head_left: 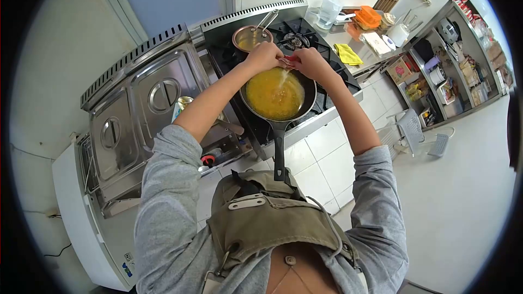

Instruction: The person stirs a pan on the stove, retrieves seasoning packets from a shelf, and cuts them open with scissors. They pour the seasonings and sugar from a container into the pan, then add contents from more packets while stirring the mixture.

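Standing at the cooker, I see the steel unit (139, 109) with its round-handled lids filling the left of the frame, and the black gas stove (329, 62) just beside it at upper centre. On the stove's front burner sits the dark frying pan (311, 97), its long handle pointing down the frame toward my chest. A yellow mixture (272, 98) covers the pan's bottom. Behind it, toward the top of the frame, stands a small copper pot (251, 38), and a yellow cloth (347, 53) lies on the counter to the upper right. My left hand (264, 54) and right hand (311, 61) meet above the far rim of the pan, fingers of both pinched tight on a small red and white packet (289, 62). A thin pale stream (283, 79) falls from it into the mixture.
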The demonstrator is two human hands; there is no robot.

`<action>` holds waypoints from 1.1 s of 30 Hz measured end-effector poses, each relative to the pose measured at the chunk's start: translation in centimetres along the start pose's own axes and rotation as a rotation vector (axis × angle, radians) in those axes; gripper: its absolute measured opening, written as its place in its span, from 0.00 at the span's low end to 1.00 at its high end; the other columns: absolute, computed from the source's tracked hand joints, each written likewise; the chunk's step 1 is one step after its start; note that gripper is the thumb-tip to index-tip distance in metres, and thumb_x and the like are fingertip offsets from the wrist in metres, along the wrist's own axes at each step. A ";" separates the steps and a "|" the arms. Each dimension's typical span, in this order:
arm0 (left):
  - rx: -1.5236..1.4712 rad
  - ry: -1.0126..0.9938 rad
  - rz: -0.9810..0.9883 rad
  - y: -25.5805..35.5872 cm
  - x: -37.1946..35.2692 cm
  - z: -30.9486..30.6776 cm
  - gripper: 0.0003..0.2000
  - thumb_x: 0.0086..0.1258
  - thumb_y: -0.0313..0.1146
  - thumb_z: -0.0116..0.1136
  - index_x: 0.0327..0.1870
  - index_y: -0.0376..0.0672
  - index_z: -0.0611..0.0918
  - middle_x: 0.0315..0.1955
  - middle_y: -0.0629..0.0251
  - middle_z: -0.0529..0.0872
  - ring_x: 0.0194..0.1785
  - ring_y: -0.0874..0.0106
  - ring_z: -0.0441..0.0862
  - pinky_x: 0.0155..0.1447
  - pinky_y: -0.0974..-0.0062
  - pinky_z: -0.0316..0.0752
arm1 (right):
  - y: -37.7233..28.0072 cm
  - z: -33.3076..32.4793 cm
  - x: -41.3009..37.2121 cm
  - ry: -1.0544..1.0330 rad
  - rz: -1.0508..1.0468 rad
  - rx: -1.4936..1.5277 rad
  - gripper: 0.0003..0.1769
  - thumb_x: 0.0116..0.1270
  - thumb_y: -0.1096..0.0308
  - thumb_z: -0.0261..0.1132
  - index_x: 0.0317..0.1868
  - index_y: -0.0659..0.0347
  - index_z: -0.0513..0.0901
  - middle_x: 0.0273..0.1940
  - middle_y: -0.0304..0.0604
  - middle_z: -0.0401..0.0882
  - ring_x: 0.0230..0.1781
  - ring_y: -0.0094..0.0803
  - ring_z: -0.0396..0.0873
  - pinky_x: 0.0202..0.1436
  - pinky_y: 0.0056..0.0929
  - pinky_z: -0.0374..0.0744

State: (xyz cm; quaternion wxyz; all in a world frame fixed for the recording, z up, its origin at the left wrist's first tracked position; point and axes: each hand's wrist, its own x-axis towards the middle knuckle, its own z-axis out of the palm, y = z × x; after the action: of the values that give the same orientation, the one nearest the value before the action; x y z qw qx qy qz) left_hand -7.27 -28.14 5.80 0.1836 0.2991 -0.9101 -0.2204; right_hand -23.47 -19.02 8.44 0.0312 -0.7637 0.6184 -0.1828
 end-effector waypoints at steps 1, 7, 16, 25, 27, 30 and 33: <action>0.020 0.029 0.055 0.0 0.0 0.0 0.13 0.46 0.45 0.70 0.29 0.49 0.87 0.23 0.58 0.84 0.32 0.61 0.82 0.40 0.65 0.76 | 0.3 0.1 0.0 -0.001 -0.004 0.071 0.06 0.53 0.70 0.62 0.30 0.63 0.83 0.28 0.54 0.80 0.33 0.50 0.80 0.41 0.41 0.78; 0.073 0.049 0.062 0.2 -0.2 0.1 0.13 0.46 0.45 0.70 0.29 0.48 0.87 0.22 0.58 0.83 0.31 0.61 0.82 0.39 0.66 0.76 | 1.9 0.2 0.2 -0.022 -0.053 0.085 0.08 0.52 0.71 0.63 0.33 0.62 0.84 0.29 0.52 0.81 0.32 0.47 0.81 0.40 0.37 0.78; 0.053 0.031 0.031 0.3 -0.6 1.1 0.15 0.47 0.45 0.70 0.32 0.47 0.87 0.22 0.56 0.83 0.29 0.59 0.81 0.38 0.66 0.74 | 1.5 0.3 -0.1 -0.053 -0.048 0.044 0.08 0.51 0.71 0.63 0.33 0.60 0.85 0.28 0.52 0.81 0.32 0.48 0.80 0.41 0.39 0.79; 0.081 0.029 0.019 1.1 -0.9 1.0 0.13 0.49 0.46 0.68 0.33 0.50 0.87 0.24 0.57 0.84 0.33 0.59 0.82 0.41 0.65 0.76 | 1.6 -0.2 -0.7 -0.038 -0.054 0.041 0.08 0.51 0.71 0.63 0.32 0.59 0.85 0.28 0.51 0.81 0.31 0.46 0.81 0.40 0.38 0.80; 0.101 0.016 0.001 1.3 -1.1 0.9 0.13 0.49 0.45 0.68 0.33 0.51 0.87 0.24 0.57 0.84 0.33 0.60 0.82 0.41 0.66 0.76 | 1.8 0.2 -0.9 -0.043 -0.054 0.038 0.08 0.51 0.71 0.63 0.33 0.59 0.85 0.28 0.51 0.81 0.31 0.46 0.81 0.40 0.38 0.80; 0.129 0.017 0.009 1.3 -1.2 0.9 0.11 0.50 0.44 0.67 0.32 0.51 0.87 0.24 0.58 0.84 0.32 0.60 0.82 0.41 0.66 0.76 | 2.2 1.0 -1.0 -0.011 -0.042 0.097 0.08 0.51 0.71 0.63 0.32 0.59 0.86 0.28 0.51 0.81 0.31 0.46 0.81 0.40 0.38 0.80; 0.134 0.007 0.019 0.8 -1.3 1.0 0.11 0.50 0.43 0.67 0.31 0.50 0.87 0.24 0.59 0.84 0.33 0.60 0.82 0.41 0.66 0.76 | 2.2 1.3 -1.1 -0.063 -0.034 0.018 0.09 0.50 0.70 0.64 0.33 0.58 0.86 0.28 0.50 0.82 0.31 0.46 0.81 0.40 0.38 0.80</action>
State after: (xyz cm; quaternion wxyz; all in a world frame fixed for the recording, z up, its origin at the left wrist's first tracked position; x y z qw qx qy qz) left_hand -7.14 -26.51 5.08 0.1685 0.3029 -0.9249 -0.1562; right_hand -25.26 -18.73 6.43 0.0543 -0.7793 0.6022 -0.1646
